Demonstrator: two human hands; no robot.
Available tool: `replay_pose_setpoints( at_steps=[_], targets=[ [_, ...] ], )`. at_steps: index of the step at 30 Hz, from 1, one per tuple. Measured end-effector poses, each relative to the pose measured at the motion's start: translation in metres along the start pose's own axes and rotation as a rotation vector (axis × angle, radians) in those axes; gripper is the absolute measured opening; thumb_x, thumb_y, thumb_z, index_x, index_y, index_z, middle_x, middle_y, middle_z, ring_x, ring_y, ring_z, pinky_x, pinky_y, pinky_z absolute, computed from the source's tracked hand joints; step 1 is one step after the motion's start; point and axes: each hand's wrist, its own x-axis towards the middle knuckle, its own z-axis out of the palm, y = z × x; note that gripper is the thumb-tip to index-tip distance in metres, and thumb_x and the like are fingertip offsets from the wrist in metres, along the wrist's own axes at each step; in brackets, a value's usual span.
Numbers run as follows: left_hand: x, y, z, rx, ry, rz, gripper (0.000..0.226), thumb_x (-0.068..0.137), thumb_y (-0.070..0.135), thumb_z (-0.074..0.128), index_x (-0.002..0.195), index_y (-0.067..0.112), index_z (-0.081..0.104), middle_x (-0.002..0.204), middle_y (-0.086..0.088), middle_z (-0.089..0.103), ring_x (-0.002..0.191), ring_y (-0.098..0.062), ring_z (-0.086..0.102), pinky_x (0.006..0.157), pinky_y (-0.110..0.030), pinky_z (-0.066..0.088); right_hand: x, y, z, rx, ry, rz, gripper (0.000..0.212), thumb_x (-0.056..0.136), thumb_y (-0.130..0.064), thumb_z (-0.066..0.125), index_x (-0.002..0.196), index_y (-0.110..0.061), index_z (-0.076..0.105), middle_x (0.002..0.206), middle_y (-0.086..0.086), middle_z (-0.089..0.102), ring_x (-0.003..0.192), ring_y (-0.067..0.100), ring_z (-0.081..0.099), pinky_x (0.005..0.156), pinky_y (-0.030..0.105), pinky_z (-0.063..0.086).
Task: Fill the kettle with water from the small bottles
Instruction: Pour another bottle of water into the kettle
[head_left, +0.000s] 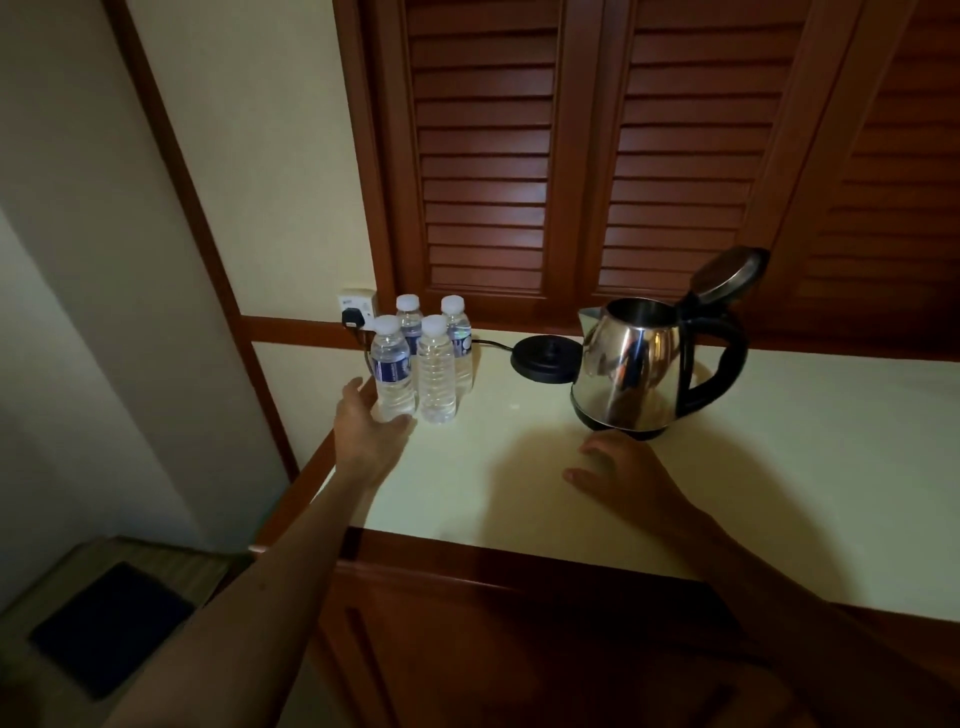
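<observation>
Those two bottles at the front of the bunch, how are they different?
The front-left bottle wears a dark blue label; the front-right bottle has none, so its ribbed sides show. The left hand is at the foot of the front-left bottle; nothing touches the front-right one. Both stand upright, capped in white, holding clear water.

The table (727, 467) top is pale cream, edged in reddish-brown wood. The kettle (631, 371) is mirror-bright steel with a black handle and black base (543, 358). Four clear bottles (421, 358) carry white caps; some show dark blue labels. Behind, reddish-brown slatted shutters (571, 156).
</observation>
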Motion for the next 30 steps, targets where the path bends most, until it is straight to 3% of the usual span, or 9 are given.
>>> replay_pose_setpoints(
  at_steps=[2, 5, 9, 14, 17, 25, 30],
  targets=[
    [0.004, 0.004, 0.000, -0.006, -0.076, 0.054, 0.087, 0.082, 0.019, 0.080, 0.151, 0.015, 0.027, 0.140, 0.004, 0.054, 0.119, -0.021, 0.057, 0.092, -0.034, 0.047, -0.001, -0.001, 0.000, -0.012, -0.004, 0.005, 0.046, 0.081, -0.045, 0.071, 0.115, -0.016, 0.062, 0.118, -0.003, 0.057, 0.105, 0.010, 0.052, 0.091, 0.027, 0.043],
    [0.013, 0.005, 0.001, -0.007, -0.136, 0.100, 0.070, 0.084, 0.023, 0.078, 0.143, 0.022, 0.040, 0.122, 0.012, 0.055, 0.107, -0.012, 0.056, 0.084, -0.029, 0.044, -0.002, -0.003, -0.001, -0.025, -0.004, 0.007, 0.045, 0.082, -0.045, 0.070, 0.115, -0.016, 0.062, 0.117, -0.003, 0.058, 0.102, 0.009, 0.053, 0.088, 0.024, 0.042],
    [0.019, 0.001, 0.001, 0.002, -0.134, 0.047, 0.047, 0.088, 0.022, 0.073, 0.130, 0.012, 0.054, 0.128, -0.006, 0.063, 0.116, -0.027, 0.061, 0.089, -0.030, 0.045, -0.003, -0.005, -0.002, -0.033, 0.003, 0.017, 0.044, 0.081, -0.046, 0.070, 0.113, -0.016, 0.062, 0.115, -0.003, 0.059, 0.101, 0.011, 0.054, 0.088, 0.026, 0.045],
    [0.004, -0.006, -0.002, 0.042, -0.105, 0.097, 0.052, 0.087, 0.022, 0.074, 0.134, 0.015, 0.052, 0.132, -0.007, 0.062, 0.118, -0.028, 0.060, 0.099, -0.041, 0.048, -0.004, -0.005, -0.002, -0.024, 0.012, 0.015, 0.044, 0.080, -0.045, 0.072, 0.111, -0.016, 0.063, 0.113, -0.002, 0.060, 0.101, 0.013, 0.056, 0.090, 0.031, 0.048],
    [-0.008, -0.016, -0.005, 0.093, -0.115, 0.135, 0.057, 0.084, 0.026, 0.077, 0.135, 0.019, 0.052, 0.131, -0.003, 0.064, 0.114, -0.025, 0.062, 0.094, -0.040, 0.051, -0.005, -0.005, -0.002, 0.011, 0.020, 0.001, 0.045, 0.078, -0.044, 0.074, 0.110, -0.015, 0.064, 0.108, -0.002, 0.062, 0.098, 0.013, 0.058, 0.087, 0.030, 0.049],
    [-0.052, -0.004, 0.010, 0.166, -0.275, 0.255, 0.057, 0.083, 0.030, 0.077, 0.134, 0.020, 0.053, 0.120, 0.000, 0.070, 0.102, -0.018, 0.067, 0.089, -0.036, 0.055, -0.011, -0.009, -0.005, 0.054, -0.018, 0.037, 0.052, 0.076, -0.053, 0.071, 0.114, -0.018, 0.064, 0.111, -0.004, 0.063, 0.098, 0.009, 0.059, 0.086, 0.032, 0.052],
    [-0.069, 0.018, 0.046, 0.111, -0.388, 0.291, 0.060, 0.080, 0.026, 0.080, 0.133, 0.022, 0.053, 0.125, -0.001, 0.068, 0.110, -0.018, 0.066, 0.096, -0.040, 0.053, -0.011, -0.014, -0.006, 0.174, 0.061, 0.125, 0.045, 0.080, -0.049, 0.071, 0.114, -0.020, 0.065, 0.109, -0.008, 0.064, 0.097, 0.005, 0.059, 0.084, 0.024, 0.048]
  ],
)
